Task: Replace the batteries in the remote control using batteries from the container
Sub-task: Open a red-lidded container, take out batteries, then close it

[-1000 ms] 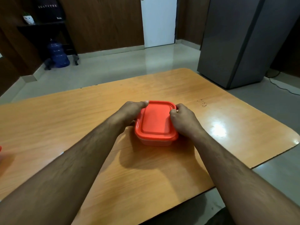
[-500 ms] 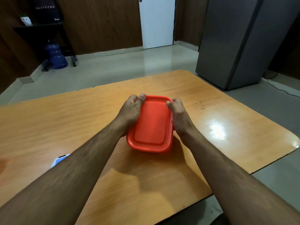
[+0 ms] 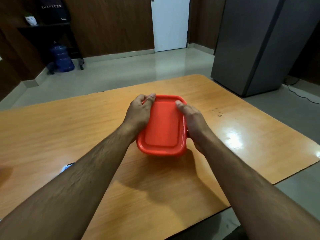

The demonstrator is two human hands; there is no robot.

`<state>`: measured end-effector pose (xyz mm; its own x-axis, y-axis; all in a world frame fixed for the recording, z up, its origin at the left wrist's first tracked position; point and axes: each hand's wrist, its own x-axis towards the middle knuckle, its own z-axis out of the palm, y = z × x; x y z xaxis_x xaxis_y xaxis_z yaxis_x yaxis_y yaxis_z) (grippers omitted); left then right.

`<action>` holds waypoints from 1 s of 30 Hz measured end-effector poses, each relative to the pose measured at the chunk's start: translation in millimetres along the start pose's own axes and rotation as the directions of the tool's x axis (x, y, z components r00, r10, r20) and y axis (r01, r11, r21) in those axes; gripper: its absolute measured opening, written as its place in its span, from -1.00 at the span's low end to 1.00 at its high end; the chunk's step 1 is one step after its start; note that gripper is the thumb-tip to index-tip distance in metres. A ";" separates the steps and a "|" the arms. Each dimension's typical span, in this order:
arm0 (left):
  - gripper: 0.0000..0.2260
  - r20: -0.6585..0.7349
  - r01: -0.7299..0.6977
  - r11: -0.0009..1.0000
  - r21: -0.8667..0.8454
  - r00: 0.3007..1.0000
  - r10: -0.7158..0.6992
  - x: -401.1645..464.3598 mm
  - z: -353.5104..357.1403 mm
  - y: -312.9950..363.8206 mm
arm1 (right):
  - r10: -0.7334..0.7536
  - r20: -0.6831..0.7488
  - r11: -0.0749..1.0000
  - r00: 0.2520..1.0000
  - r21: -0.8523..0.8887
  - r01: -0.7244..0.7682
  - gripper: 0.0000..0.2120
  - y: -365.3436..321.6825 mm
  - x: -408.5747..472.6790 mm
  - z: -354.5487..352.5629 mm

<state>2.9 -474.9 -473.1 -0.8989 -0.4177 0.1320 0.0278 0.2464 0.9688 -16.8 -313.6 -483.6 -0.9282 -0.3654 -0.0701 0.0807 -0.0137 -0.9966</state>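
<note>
Red container (image 3: pixel 162 125) lidded, contents hidden; both hands (image 3: pixel 138 113) (image 3: pixel 192 118) gripping its sides.

The box (image 3: pixel 162 125) looks like smooth orange-red plastic with a soft shine. It sits at the middle of the table (image 3: pixel 52 129), which looks like wood with fine lines in it and a glossy top; light glares at 3 o'clock. The floor (image 3: pixel 121 71) at 12 o'clock is shiny. The fridge (image 3: pixel 251 45) at 1 o'clock looks like dull grey metal.
</note>
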 end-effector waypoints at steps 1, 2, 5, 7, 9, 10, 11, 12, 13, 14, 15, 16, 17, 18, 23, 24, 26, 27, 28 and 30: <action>-0.66 -0.032 0.041 0.999 -0.031 0.999 -0.042 2.0 0.0 2.5 | 0.061 0.073 0.996 0.995 -0.068 -0.056 -0.61 0.3 -3.0 -5.0; -0.65 -0.038 0.096 0.993 -0.068 0.994 -0.098 3.1 -0.6 5.0 | 0.102 0.117 0.990 0.988 -0.108 -0.089 -0.55 1.6 -5.9 -8.6; -0.56 0.182 0.335 0.924 -0.182 0.935 -0.303 -5.3 -6.7 6.6 | 0.098 0.069 0.994 0.993 -0.059 -0.094 -0.55 2.9 -10.0 -11.1; -0.52 0.309 0.410 0.909 -0.078 0.877 -0.369 -18.1 -12.8 0.9 | 0.120 -0.005 0.991 0.993 0.061 -0.119 -0.65 -0.4 -8.7 -11.7; -0.45 0.350 0.379 0.925 0.004 0.866 -0.357 -27.2 -16.8 -6.4 | 0.174 0.038 0.975 0.984 0.130 -0.177 -0.71 -0.9 -7.1 -16.6; -0.43 0.340 0.360 0.933 -0.005 0.878 -0.337 -28.7 -17.9 -9.6 | 0.188 0.116 0.971 0.975 0.128 -0.203 -0.72 -0.3 -8.2 -18.9; -0.43 0.319 0.352 0.935 -0.032 0.890 -0.325 -29.4 -18.7 -11.7 | 0.199 0.211 0.967 0.957 0.117 -0.227 -0.71 -0.5 -10.9 -20.4; -0.43 0.300 0.355 0.933 -0.057 0.898 -0.323 -29.5 -19.8 -13.0 | 0.209 0.300 0.962 0.931 0.108 -0.251 -0.66 -0.6 -14.2 -21.5; -0.43 0.284 0.361 0.929 -0.078 0.901 -0.327 -29.8 -20.3 -13.5 | 0.219 0.364 0.956 0.905 0.107 -0.274 -0.60 -0.6 -16.8 -22.1; -0.42 0.270 0.363 0.927 -0.092 0.905 -0.328 -29.9 -20.2 -13.8 | 0.224 0.397 0.951 0.890 0.111 -0.289 -0.54 -0.9 -18.7 -22.3; -0.42 0.259 0.361 0.928 -0.097 0.909 -0.326 -29.9 -19.7 -14.4 | 0.226 0.401 0.948 0.888 0.117 -0.295 -0.51 -1.5 -19.8 -22.0; -0.41 0.254 0.353 0.931 -0.093 0.912 -0.321 -29.8 -19.0 -15.0 | 0.229 0.389 0.947 0.892 0.124 -0.297 -0.47 -2.0 -19.8 -21.0; -0.42 0.250 0.342 0.936 -0.083 0.917 -0.312 -29.9 -18.8 -14.8 | 0.236 0.371 0.945 0.898 0.129 -0.301 -0.44 -3.0 -19.5 -19.7; -0.43 0.242 0.330 0.941 -0.074 0.921 -0.304 -29.8 -19.3 -14.1 | 0.243 0.355 0.942 0.903 0.135 -0.306 -0.42 -4.2 -18.7 -17.7; -0.49 0.208 0.314 0.948 -0.059 0.932 -0.296 -26.6 -28.1 -10.7 | 0.246 0.350 0.929 0.904 0.182 -0.323 -0.40 -6.0 -16.2 -8.3; -0.50 0.208 0.318 0.947 -0.054 0.931 -0.301 -26.3 -30.0 -10.5 | 0.242 0.355 0.938 0.903 0.154 -0.312 -0.40 -5.5 -16.2 -7.7; -0.51 0.230 0.328 0.944 -0.046 0.923 -0.309 -26.7 -34.3 -10.3 | 0.235 0.324 0.962 0.916 0.058 -0.267 -0.46 -3.6 -15.3 -11.0; -0.52 0.252 0.330 0.943 -0.032 0.916 -0.312 -27.6 -37.2 -10.0 | 0.227 0.277 0.970 0.934 0.017 -0.241 -0.51 -3.0 -14.5 -15.0; -0.53 0.283 0.328 0.945 -0.005 0.906 -0.313 -29.1 -40.3 -9.9 | 0.218 0.221 0.975 0.951 0.002 -0.224 -0.54 -3.0 -13.3 -19.6; -0.53 0.346 0.314 0.948 0.056 0.885 -0.313 -31.8 -45.8 -9.8 | 0.202 0.147 0.978 0.968 0.017 -0.206 -0.60 -4.1 -13.6 -27.5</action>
<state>51.3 -504.0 -477.2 -0.9551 -0.1440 -0.2590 -0.2799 0.1512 0.9481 -14.5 -283.0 -479.7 -0.8294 -0.4931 -0.2626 0.2765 0.0460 -0.9599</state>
